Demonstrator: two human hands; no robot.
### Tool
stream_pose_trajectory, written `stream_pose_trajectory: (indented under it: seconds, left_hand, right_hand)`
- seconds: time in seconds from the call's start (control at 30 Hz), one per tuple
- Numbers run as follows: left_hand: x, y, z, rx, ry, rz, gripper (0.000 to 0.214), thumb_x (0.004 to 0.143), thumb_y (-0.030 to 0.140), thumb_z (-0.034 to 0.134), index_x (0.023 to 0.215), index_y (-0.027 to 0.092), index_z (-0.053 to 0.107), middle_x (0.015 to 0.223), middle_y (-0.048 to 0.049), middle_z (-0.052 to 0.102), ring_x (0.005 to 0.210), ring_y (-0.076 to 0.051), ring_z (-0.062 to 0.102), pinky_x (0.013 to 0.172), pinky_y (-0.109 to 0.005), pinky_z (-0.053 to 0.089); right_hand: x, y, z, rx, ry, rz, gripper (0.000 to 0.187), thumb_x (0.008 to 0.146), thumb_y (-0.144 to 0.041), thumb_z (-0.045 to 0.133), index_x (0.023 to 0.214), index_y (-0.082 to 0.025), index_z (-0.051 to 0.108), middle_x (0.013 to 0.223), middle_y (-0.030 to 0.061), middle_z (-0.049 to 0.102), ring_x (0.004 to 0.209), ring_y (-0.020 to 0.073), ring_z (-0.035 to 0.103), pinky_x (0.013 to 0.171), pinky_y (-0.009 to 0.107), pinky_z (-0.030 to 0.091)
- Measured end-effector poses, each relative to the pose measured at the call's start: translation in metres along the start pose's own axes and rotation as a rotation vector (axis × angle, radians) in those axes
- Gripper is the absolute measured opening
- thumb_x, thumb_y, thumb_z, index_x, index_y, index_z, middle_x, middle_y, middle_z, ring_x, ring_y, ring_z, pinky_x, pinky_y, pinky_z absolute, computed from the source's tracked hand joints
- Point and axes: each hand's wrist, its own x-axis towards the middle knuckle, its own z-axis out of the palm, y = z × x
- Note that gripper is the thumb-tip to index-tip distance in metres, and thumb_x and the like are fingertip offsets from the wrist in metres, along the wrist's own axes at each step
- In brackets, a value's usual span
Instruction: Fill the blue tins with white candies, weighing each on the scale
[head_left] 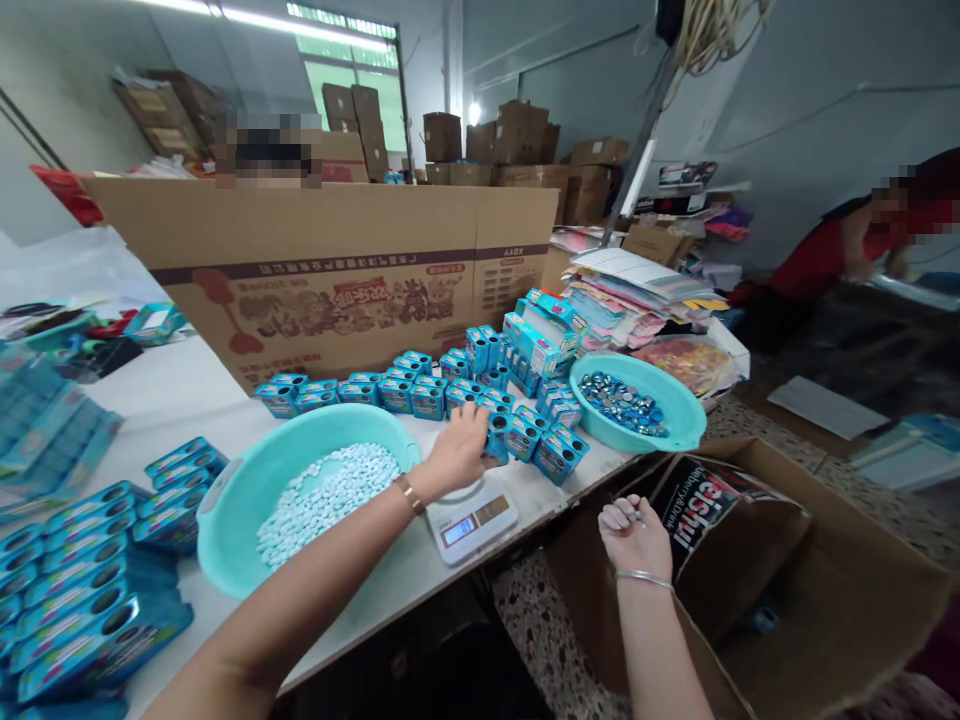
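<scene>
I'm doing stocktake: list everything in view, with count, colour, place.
Large plastic basin: one, turquoise, left
Small pieces: many, pale blue, inside it
Flat plastic scale: one, white, between basins
Smaller plastic basin: one, turquoise, right
Round shiny discs: many, blue-silver, inside it
Boxy cardboard cartons: many, blue, across table
Flat table: one, white, foreground
Printed cardboard panel: one, brown, behind cartons
Open cardboard box: one, brown, lower right
Stacked cardboard boxes: several, brown, background
Stacked papers: many, multicoloured, beyond smaller basin
Other people: two, one red-shirted, background
Left hand: one, golden bracelet, gripping carton
Right hand: one, silvery bracelet, right of scale
</scene>
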Motion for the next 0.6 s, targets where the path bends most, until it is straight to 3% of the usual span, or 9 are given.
stream_pose_trajectory:
  seconds: [0.07, 0.17, 0.3, 0.4, 0.5, 0.6]
  left_hand:
    - [-0.002, -0.013, -0.01, 0.063, -0.089, -0.073, 0.054, 0.072, 0.04, 0.067, 0.113, 0.015, 0.043, 0.117, -0.0122, 0.044, 0.105, -0.028, 0.046, 0.086, -0.04, 0.046]
    - [-0.002, -0.026, -0.005, 0.12, -0.225, -0.138, 0.054, 0.068, 0.039, 0.068, 0.111, 0.014, 0.046, 0.117, -0.0133, 0.045, 0.106, -0.029, 0.049, 0.082, -0.038, 0.048]
    - [-0.004, -0.028, 0.008, 0.149, -0.283, -0.186, 0.058, 0.067, 0.039, 0.069, 0.114, 0.012, 0.046, 0.12, -0.0153, 0.046, 0.109, -0.03, 0.05, 0.081, -0.037, 0.049]
    - [-0.007, -0.025, 0.007, 0.171, -0.318, -0.205, 0.059, 0.069, 0.034, 0.068, 0.118, 0.01, 0.045, 0.12, -0.0171, 0.048, 0.108, -0.031, 0.054, 0.082, -0.037, 0.049]
    - [-0.012, -0.023, 0.004, 0.16, -0.346, -0.213, 0.062, 0.073, 0.03, 0.064, 0.126, 0.01, 0.039, 0.122, -0.0177, 0.05, 0.105, -0.03, 0.059, 0.082, -0.037, 0.05]
    - [-0.016, -0.023, 0.003, 0.141, -0.349, -0.21, 0.07, 0.073, 0.027, 0.063, 0.133, 0.01, 0.03, 0.129, -0.019, 0.046, 0.102, -0.03, 0.061, 0.08, -0.037, 0.051]
  right_hand:
    - [0.001, 0.004, 0.004, -0.024, -0.019, 0.018, 0.013, 0.078, -0.02, 0.054, 0.069, -0.019, 0.045, 0.051, -0.0077, 0.04, 0.039, 0.0046, 0.038, 0.038, 0.016, 0.032]
    - [0.003, 0.012, 0.011, -0.066, -0.069, 0.048, 0.016, 0.078, -0.02, 0.056, 0.068, -0.019, 0.043, 0.05, -0.0081, 0.039, 0.038, 0.0048, 0.038, 0.039, 0.016, 0.032]
    - [0.003, 0.023, 0.019, -0.092, -0.091, 0.077, 0.018, 0.078, -0.022, 0.056, 0.067, -0.02, 0.042, 0.05, -0.0085, 0.038, 0.038, 0.0048, 0.037, 0.038, 0.016, 0.032]
    - [0.003, 0.039, 0.025, -0.156, -0.094, 0.099, 0.019, 0.078, -0.025, 0.058, 0.069, -0.02, 0.043, 0.049, -0.0094, 0.037, 0.036, 0.004, 0.034, 0.036, 0.015, 0.029]
    - [0.013, 0.064, 0.038, -0.335, -0.151, 0.122, 0.023, 0.075, -0.035, 0.063, 0.072, -0.021, 0.045, 0.047, -0.0117, 0.032, 0.033, 0.0031, 0.025, 0.032, 0.015, 0.021]
    - [0.037, 0.093, 0.064, -0.66, -0.259, 0.113, 0.029, 0.072, -0.045, 0.064, 0.075, -0.02, 0.049, 0.047, -0.0125, 0.029, 0.033, 0.0032, 0.019, 0.032, 0.017, 0.013]
